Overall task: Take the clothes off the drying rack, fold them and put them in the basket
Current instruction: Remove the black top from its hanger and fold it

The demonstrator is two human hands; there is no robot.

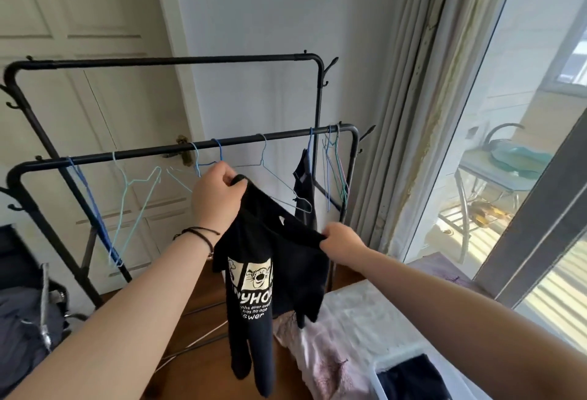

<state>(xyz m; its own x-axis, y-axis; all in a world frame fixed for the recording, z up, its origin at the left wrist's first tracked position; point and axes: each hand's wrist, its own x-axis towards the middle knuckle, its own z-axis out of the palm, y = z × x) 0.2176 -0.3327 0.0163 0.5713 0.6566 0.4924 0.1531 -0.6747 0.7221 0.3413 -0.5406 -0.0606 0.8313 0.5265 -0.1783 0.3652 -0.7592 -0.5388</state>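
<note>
I hold a black T-shirt [270, 260] with a cream cartoon print and lettering in front of the black drying rack [203, 147]. My left hand [214, 198] grips its top edge just under the near rail. My right hand [341, 242] pinches another edge lower and to the right, so the shirt hangs folded between them. One dark garment [304, 190] still hangs from a hanger at the rail's right end. Several bare wire hangers [136, 196] dangle along the rail. The white basket [409, 368], holding dark cloth, shows at the bottom right.
A bed with a pale pink and white cover [346, 320] lies under the shirt at lower right. A curtain [409, 98] and a glass door are on the right. A white door [79, 18] stands behind the rack. Dark fabric and metal parts [28, 329] sit at lower left.
</note>
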